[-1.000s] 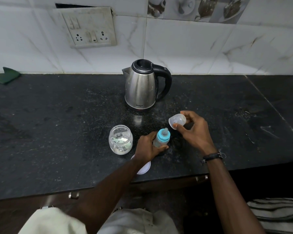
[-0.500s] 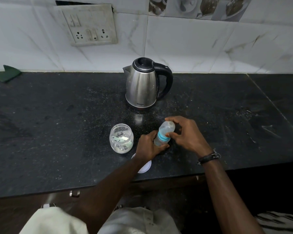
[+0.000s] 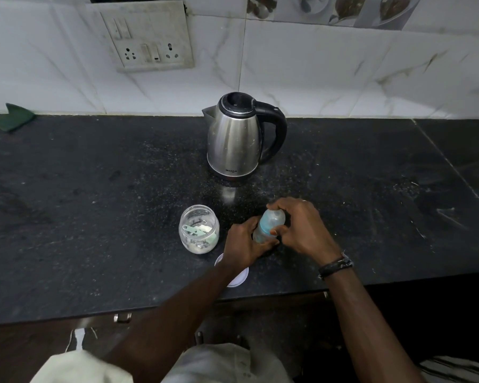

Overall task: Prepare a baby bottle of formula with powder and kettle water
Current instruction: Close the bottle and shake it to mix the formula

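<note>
A small baby bottle with a blue collar stands on the black counter, its clear cap seated over the teat. My left hand grips the bottle's body from the left. My right hand wraps the cap and collar from the right. An open glass jar with white powder and a pale green scoop inside stands just left of my left hand. The steel kettle with a black handle stands behind, lid shut.
The jar's white lid lies on the counter under my left wrist, near the front edge. A green cloth lies at the far left by the tiled wall. A socket panel is on the wall.
My right hand brought the clear cap from the air down onto the bottle's top and now holds it there. My left hand kept its grip on the bottle.
</note>
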A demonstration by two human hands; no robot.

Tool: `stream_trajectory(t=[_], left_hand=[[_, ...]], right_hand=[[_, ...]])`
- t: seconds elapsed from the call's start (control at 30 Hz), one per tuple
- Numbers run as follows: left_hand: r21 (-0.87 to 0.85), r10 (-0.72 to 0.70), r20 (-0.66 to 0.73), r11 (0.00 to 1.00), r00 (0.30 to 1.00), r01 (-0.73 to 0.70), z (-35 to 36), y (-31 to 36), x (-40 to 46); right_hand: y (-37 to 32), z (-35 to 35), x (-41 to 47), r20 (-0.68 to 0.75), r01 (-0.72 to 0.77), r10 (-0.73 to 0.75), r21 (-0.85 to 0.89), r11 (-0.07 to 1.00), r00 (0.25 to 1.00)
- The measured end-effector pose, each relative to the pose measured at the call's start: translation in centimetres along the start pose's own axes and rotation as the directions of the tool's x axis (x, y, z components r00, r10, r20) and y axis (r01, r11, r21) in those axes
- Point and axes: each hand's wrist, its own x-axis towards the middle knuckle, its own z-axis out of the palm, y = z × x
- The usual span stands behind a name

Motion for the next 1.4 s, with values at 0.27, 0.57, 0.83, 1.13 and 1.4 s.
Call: stream_trajectory(t=[0.27, 0.57, 0.83, 1.13, 1.4], left_hand=[[0.027, 0.004, -0.033, 1.000, 0.999, -0.003, 0.1, 0.5, -0.2], [0.087, -0.045, 0.023, 0.995, 0.999, 0.043, -0.2, 1.5, -0.4], [0.083, 0.024, 0.068, 0.996, 0.997, -0.029, -1.1, 3.9, -1.9], [0.261, 0.569, -0.267, 0.819, 0.778, -0.510, -5.7, 10.5, -3.6], [0.445, 0.323, -0.530, 0.893, 0.784, -0.068, -15.2, 2.6, -3.8]], right_hand=[[-0.4, 0.4, -0.3, -0.052, -0.030, 0.031, 0.015, 0.999, 0.998], [0.1, 1.4, -1.7, -0.061, -0.017, 0.018, 0.020, 1.000, 0.998], [1.1, 1.0, -1.8, -0.043, -0.081, 0.093, 0.215, 0.973, 0.995], [2.6, 3.5, -2.3, 0.065, -0.151, 0.140, 0.239, 0.959, 0.988], [2.8, 6.2, -1.9, -0.008, -0.241, 0.266, 0.392, 0.888, 0.964]])
